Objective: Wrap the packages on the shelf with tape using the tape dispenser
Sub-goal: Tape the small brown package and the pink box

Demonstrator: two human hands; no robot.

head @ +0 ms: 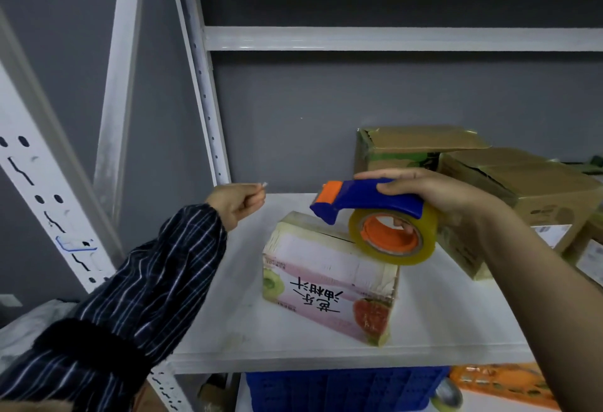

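Brown cardboard boxes crowd the back right corner of the white shelf, and a blue crate sits below. The glossy pink juice carton lies near the front edge. The right hand grips the blue tape dispenser over the carton. The left hand pinches a pale scrap. A grey wall stands behind.

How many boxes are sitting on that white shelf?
3: pink box front centre; brown box at the back; bigger brown box on the right. Others may hide past the right edge.
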